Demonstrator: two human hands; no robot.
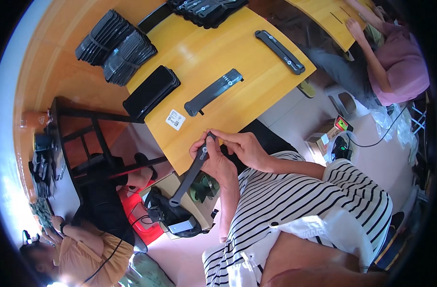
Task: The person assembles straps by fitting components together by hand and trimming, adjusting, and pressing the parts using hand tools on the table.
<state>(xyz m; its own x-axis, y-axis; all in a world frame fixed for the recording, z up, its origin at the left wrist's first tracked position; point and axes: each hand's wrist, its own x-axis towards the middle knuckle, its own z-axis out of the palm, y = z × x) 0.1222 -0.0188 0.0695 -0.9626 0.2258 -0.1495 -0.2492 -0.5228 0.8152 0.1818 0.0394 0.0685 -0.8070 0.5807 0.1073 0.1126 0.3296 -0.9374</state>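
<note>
In front of my body, off the near edge of the yellow table point(199, 52), my left hand point(219, 167) is closed round a long black strap point(192, 176). The strap slants down and to the left, ending in a rounded tip with a hole. At its upper end the fingers of my right hand point(249, 148) pinch close to my left fingertips; that end is partly hidden by the fingers. Beyond my hands, a black strap with a shiny, sleeve-like surface point(213, 92) lies on the table, and a white label point(175, 119) lies to its left.
Another black strap point(279, 51) lies near the table's right edge. A stack of flat black pieces point(151, 93), banded black bundles point(115, 50) and a black pile point(209, 10) are at left and back. One person point(89, 246) sits left, another point(395, 62) far right. A cardboard box point(199, 210) stands below.
</note>
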